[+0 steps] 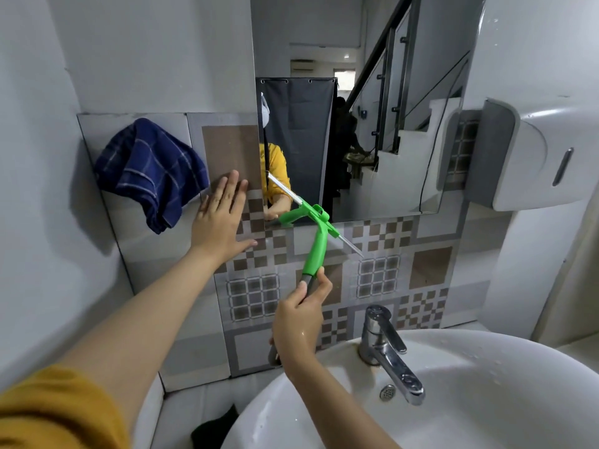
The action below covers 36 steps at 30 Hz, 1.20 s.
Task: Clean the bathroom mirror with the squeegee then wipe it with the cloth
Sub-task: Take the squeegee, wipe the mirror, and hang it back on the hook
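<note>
The mirror (398, 131) hangs on the wall above the sink. My right hand (301, 315) grips the grey end of a green squeegee (316, 243), whose metal blade lies tilted across the mirror's lower left corner and the tiles below it. My left hand (220, 218) presses flat, fingers spread, on the tiled wall just left of the mirror. A dark blue checked cloth (152, 171) hangs on the wall to the left of that hand, apart from it.
A white sink (486, 416) with a chrome tap (385, 345) sits below at the right. A white and grey dispenser (525, 157) is mounted right of the mirror. Patterned tiles (382, 273) cover the wall under the mirror. A dark object (214, 429) lies left of the sink.
</note>
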Motion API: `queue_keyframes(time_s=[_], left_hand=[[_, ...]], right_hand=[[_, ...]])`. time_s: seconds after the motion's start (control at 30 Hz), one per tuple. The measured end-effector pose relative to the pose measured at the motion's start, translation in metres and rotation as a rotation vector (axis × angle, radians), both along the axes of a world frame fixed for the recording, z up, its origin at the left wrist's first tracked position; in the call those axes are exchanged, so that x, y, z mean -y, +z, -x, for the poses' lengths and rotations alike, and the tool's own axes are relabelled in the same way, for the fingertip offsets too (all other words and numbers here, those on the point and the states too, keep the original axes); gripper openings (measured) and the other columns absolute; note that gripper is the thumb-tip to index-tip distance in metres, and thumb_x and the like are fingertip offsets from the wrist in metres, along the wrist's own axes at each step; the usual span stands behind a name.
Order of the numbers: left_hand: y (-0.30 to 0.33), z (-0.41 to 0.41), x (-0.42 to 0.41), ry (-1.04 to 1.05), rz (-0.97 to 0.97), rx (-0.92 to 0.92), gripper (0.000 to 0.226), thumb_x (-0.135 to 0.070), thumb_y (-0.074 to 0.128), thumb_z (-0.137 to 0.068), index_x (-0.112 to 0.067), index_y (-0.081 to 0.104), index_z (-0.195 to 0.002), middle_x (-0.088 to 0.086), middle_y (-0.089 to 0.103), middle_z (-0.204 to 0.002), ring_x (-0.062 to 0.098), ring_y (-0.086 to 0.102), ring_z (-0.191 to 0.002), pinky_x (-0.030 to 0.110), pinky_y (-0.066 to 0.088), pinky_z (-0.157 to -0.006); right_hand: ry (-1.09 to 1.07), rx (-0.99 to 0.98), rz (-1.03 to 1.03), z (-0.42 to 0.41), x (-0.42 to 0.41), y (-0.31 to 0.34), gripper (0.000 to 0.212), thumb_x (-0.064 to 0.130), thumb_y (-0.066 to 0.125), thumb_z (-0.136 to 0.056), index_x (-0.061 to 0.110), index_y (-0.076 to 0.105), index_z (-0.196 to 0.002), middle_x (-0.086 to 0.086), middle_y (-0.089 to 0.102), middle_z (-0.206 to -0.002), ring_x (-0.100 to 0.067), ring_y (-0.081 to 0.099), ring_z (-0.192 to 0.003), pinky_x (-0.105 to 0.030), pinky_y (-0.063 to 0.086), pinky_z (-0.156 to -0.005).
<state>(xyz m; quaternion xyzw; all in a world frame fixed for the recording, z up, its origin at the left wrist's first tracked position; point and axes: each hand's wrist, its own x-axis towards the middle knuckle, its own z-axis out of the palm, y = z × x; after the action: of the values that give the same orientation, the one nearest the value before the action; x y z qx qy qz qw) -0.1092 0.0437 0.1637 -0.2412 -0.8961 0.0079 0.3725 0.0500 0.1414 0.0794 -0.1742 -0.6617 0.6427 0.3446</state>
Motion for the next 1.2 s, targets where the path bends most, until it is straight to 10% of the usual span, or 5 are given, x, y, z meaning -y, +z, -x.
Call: queue_keyframes(time_s=[0.77, 1.2], left_hand=[[0.005, 0.015, 0.028, -0.182, 0.061, -0.051, 0.117, -0.035, 0.081, -0.060, -0.010, 0.009, -0.148, 0.003, 0.001, -0.156, 0.013, -0.007, -0.143, 0.028, 0.005, -0.116], [0.022, -0.038, 0.023, -0.366, 0.146, 0.013, 0.128, -0.079, 0.058, -0.057, -0.009, 0.002, -0.147, 0.004, -0.004, -0.156, 0.020, -0.001, -0.144, 0.039, 0.017, -0.115]], right_hand=[[0.096, 0.185, -0.361, -0.020, -0.028, -0.061, 0.046, 0.022, 0.037, -0.100, 0.029, 0.025, -0.144, -0.001, 0.056, -0.060, -0.015, 0.050, -0.048, -0.035, 0.044, -0.048], [0.103, 0.127, -0.525, -0.059, -0.061, -0.026, 0.045, 0.024, 0.039, -0.100, 0.034, 0.024, -0.142, 0.001, 0.050, -0.058, -0.010, 0.045, -0.047, -0.026, 0.039, -0.043]])
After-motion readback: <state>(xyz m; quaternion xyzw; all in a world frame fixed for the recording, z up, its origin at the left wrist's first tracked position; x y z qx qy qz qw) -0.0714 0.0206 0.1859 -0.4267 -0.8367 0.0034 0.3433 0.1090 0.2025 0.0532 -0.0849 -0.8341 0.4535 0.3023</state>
